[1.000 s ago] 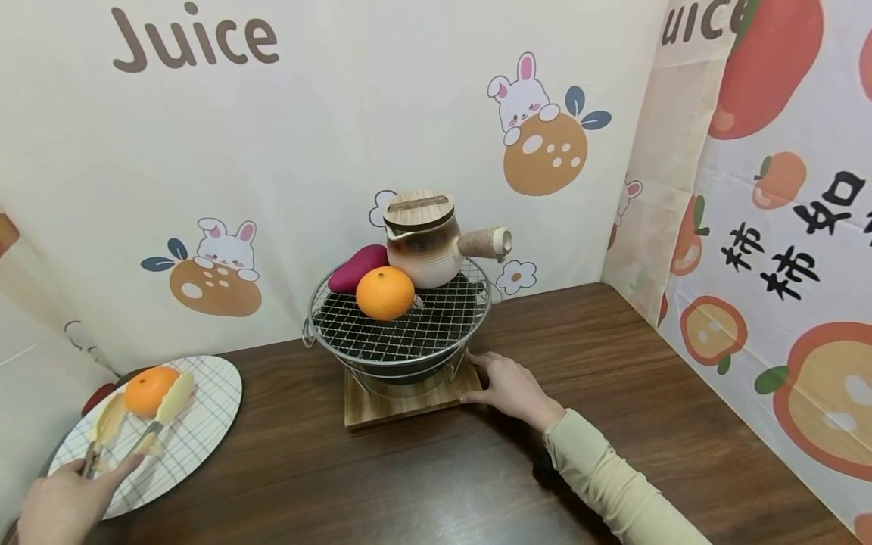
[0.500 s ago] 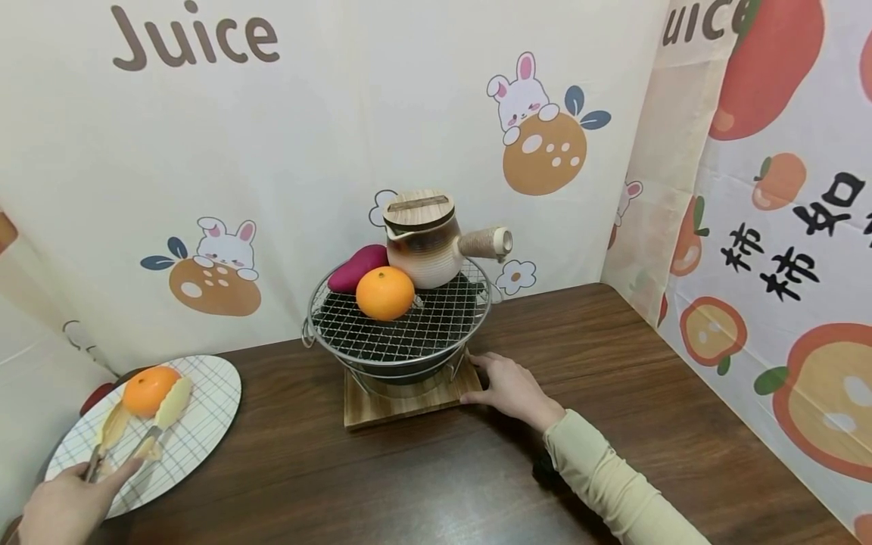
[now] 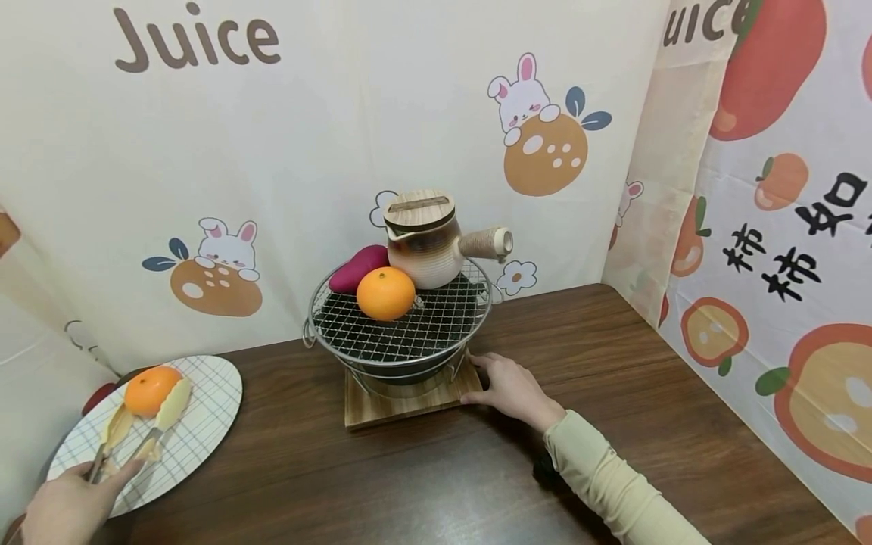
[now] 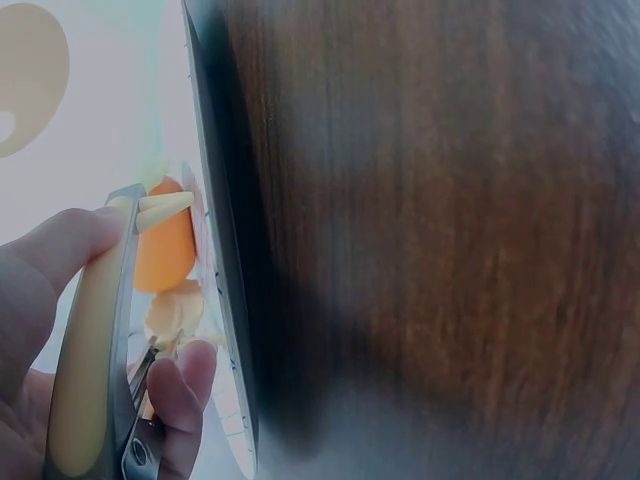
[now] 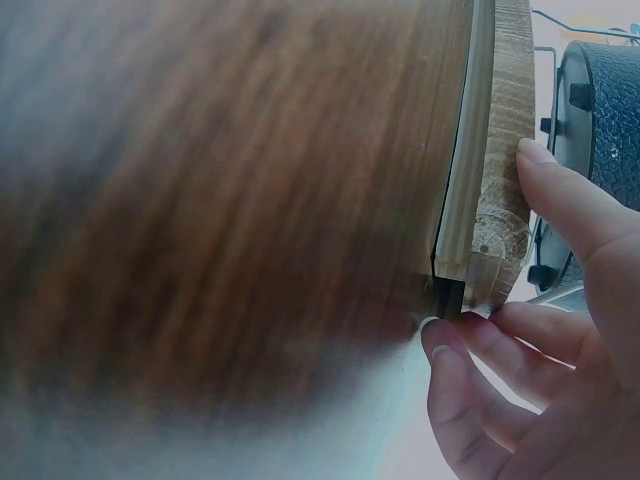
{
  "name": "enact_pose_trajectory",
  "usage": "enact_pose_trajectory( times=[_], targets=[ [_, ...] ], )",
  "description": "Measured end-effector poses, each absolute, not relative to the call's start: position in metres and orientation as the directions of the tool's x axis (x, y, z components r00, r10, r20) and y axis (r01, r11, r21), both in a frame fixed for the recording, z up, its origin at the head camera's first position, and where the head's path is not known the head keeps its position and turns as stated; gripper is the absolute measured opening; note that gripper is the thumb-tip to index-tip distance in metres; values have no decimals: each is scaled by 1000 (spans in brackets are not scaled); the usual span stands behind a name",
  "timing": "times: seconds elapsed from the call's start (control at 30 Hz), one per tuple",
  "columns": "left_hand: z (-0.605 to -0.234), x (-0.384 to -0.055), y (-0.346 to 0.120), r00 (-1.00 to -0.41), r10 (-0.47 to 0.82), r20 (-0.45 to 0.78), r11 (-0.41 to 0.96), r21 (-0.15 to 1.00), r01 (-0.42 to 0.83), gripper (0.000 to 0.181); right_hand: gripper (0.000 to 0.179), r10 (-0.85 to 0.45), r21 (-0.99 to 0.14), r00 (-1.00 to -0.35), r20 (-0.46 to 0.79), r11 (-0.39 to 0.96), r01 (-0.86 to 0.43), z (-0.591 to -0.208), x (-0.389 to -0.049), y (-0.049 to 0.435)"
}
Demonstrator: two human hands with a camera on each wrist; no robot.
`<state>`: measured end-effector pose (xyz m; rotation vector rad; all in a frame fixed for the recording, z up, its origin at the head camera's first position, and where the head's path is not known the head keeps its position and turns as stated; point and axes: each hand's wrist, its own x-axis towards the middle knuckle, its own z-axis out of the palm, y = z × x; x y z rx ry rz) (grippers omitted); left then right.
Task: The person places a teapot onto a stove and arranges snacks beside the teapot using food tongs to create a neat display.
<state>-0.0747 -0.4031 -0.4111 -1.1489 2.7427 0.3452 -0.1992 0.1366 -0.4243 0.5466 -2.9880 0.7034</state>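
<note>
At the left, my left hand (image 3: pixel 68 503) holds a pair of tongs (image 4: pixel 92 350) with pale yellow scalloped tips. The tips are spread and reach to the near side of an orange (image 3: pixel 151 391) lying on a white checked plate (image 3: pixel 214 416). In the left wrist view the thumb presses along one arm of the tongs while fingers curl by the other. My right hand (image 3: pixel 512 387) grips the right corner of a square wooden board (image 3: pixel 402 411), its thumb at the near edge. On that board stands a round grill (image 3: pixel 409 371) with a wire mesh top.
The mesh carries a second orange (image 3: pixel 385 294), a purple sweet-potato-shaped thing (image 3: pixel 357 269) and a lidded clay teapot (image 3: pixel 425 253) whose handle sticks out right. A dark red thing (image 3: pixel 98 397) shows behind the plate. Printed cloth walls (image 3: pixel 381 98) border the brown table (image 3: pixel 300 462).
The tongs' tips have drawn slightly closer together and lower beside the orange on the plate. My right hand, the board and the grill stay as they were.
</note>
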Motion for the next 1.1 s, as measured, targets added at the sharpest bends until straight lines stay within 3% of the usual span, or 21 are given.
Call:
enact_pose_trajectory(
  times=[0.87, 1.1],
  targets=[
    [-410, -68, -401, -704, -691, -161, 672, 214, -709, 89, 75, -330, -428, -939, 100, 837, -340, -425, -199, 138],
    [-407, -69, -398, -731, -672, -118, 688, 264, -676, 92, 75, -330, -429, -939, 99, 837, -339, -425, -199, 137]
  ],
)
